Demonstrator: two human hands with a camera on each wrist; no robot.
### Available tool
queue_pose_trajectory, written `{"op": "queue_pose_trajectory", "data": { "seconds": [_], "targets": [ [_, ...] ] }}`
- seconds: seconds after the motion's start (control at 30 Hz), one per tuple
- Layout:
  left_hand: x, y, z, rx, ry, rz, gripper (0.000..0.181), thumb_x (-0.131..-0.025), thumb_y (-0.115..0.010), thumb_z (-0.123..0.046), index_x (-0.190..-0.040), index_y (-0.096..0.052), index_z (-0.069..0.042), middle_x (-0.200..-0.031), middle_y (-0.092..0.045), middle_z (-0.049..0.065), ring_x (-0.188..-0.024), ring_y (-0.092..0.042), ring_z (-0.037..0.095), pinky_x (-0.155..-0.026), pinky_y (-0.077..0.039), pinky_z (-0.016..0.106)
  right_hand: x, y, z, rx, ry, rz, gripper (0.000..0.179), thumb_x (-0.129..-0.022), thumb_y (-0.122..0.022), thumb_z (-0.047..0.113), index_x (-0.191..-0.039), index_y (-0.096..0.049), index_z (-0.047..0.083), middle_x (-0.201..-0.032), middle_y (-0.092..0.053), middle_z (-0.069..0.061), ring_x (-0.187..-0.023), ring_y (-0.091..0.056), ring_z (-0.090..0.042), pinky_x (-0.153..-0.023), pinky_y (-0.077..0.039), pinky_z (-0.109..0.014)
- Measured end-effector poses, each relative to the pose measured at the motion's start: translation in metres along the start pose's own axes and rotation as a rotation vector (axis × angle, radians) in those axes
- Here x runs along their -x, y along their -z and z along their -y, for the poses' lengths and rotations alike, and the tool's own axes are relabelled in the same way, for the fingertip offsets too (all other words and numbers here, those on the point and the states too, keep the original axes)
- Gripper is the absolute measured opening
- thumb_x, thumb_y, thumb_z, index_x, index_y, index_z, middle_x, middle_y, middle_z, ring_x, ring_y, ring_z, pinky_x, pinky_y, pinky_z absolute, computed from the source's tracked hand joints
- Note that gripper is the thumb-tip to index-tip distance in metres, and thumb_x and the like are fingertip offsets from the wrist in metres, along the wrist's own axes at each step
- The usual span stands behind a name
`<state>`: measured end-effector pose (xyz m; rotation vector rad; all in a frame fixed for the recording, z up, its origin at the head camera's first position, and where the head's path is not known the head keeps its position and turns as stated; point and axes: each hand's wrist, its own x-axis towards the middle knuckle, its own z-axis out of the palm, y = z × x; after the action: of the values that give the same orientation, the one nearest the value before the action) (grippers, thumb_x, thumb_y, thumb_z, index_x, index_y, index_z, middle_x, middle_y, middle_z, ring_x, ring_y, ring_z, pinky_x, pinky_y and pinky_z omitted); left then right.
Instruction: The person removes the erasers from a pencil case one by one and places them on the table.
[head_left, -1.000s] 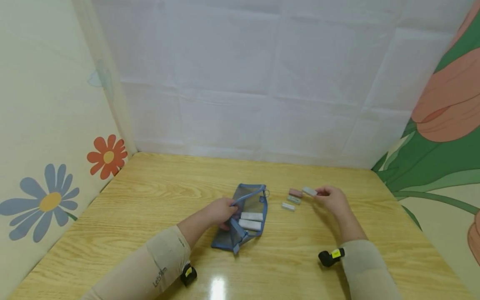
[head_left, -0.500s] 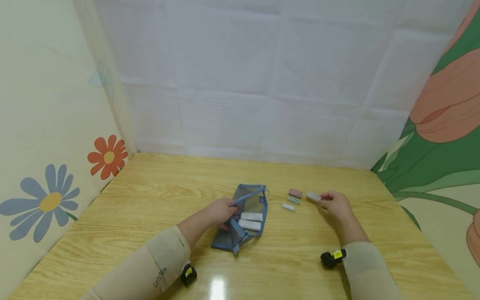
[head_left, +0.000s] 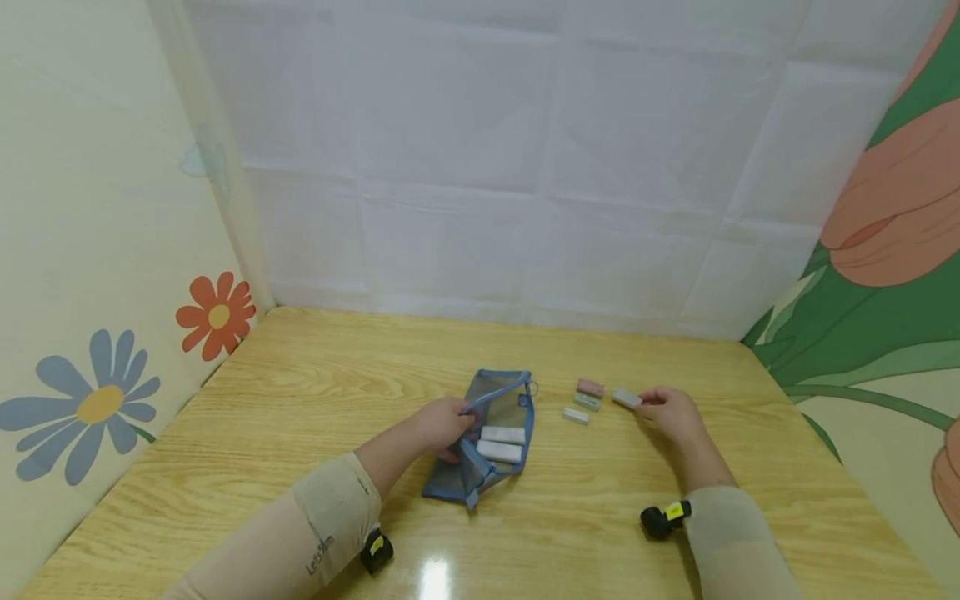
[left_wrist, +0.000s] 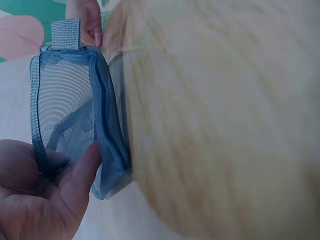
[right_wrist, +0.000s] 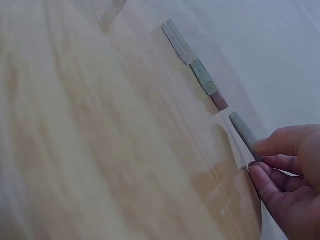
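My left hand (head_left: 438,425) grips the edge of a blue mesh zip pouch (head_left: 532,429), which lies with its mouth spread. Two white blocks (head_left: 501,451) sit inside the pouch. In the left wrist view, thumb and fingers pinch the rim of the mesh pouch (left_wrist: 65,82). To the right, my right hand (head_left: 671,412) pinches one end of a small grey block (head_left: 626,398) low over the table. Whether that block (right_wrist: 242,129) touches the tabletop, I cannot tell. Just left of it lie a pink block (head_left: 591,387), a green block (head_left: 587,402) and a white block (head_left: 576,415).
The wooden table (head_left: 300,375) runs back to a white sheet (head_left: 450,167). Painted flower panels flank it, with a red flower (head_left: 217,317) at left and large green leaves (head_left: 885,333) at right. A ring hangs from the pouch's far corner.
My right hand has drawn the grey block slightly right and toward me, away from the pink block. The left hand and the pouch have stayed in place.
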<state>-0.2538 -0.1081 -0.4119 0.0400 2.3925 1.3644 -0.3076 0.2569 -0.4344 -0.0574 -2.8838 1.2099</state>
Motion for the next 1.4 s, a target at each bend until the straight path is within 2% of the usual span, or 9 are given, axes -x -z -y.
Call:
{"op": "queue_pose_trajectory", "data": {
  "seconds": [0.17,0.53,0.83,1.07,1.4],
  "targets": [
    [0.0,0.0,0.0,-0.002,-0.001,0.004,0.016,-0.095,-0.04,-0.005,-0.089,-0.055,-0.002,-0.086,-0.06,0.007,-0.081,-0.059,0.017,-0.052,-0.056,0.038,0.0,-0.001,-0.003,0.0,-0.007,-0.001,0.025,-0.083,-0.063,0.012,-0.104,-0.061,-0.004,-0.096,-0.062,-0.016,-0.088,-0.054,-0.027,-0.071,-0.044,-0.029],
    [0.001,-0.001,0.0,0.017,0.004,-0.001,0.016,-0.095,-0.04,-0.004,-0.086,-0.052,-0.002,-0.081,-0.056,0.007,-0.076,-0.056,0.017,-0.052,-0.056,0.038,0.002,-0.003,-0.003,-0.003,-0.021,-0.006,0.029,-0.083,-0.064,0.013,-0.107,-0.062,-0.003,-0.099,-0.063,-0.018,-0.094,-0.055,-0.031,-0.083,-0.044,-0.043],
    [0.002,0.0,0.0,0.01,0.004,0.004,0.016,-0.095,-0.04,-0.005,-0.087,-0.053,-0.001,-0.086,-0.059,0.008,-0.08,-0.058,0.018,-0.053,-0.056,0.038,0.003,-0.005,0.0,0.025,-0.009,-0.042,0.028,-0.082,-0.066,0.013,-0.105,-0.064,-0.002,-0.097,-0.064,-0.017,-0.093,-0.056,-0.031,-0.083,-0.044,-0.044],
    [0.001,0.0,0.001,0.015,0.004,0.005,0.016,-0.095,-0.04,-0.005,-0.086,-0.053,-0.002,-0.084,-0.057,0.007,-0.079,-0.057,0.018,-0.052,-0.056,0.038,0.002,-0.006,0.001,0.038,-0.047,-0.035,0.03,-0.083,-0.066,0.015,-0.107,-0.062,-0.002,-0.101,-0.063,-0.018,-0.095,-0.055,-0.032,-0.084,-0.044,-0.045],
    [0.003,0.0,-0.001,0.02,0.004,0.013,0.017,-0.095,-0.039,-0.005,-0.091,-0.054,0.0,-0.086,-0.058,0.008,-0.08,-0.057,0.019,-0.054,-0.056,0.039,0.003,-0.002,0.009,0.003,-0.086,-0.038,0.03,-0.087,-0.061,0.017,-0.112,-0.059,0.0,-0.108,-0.058,-0.02,-0.099,-0.052,-0.032,-0.084,-0.043,-0.045]
  ]
}}
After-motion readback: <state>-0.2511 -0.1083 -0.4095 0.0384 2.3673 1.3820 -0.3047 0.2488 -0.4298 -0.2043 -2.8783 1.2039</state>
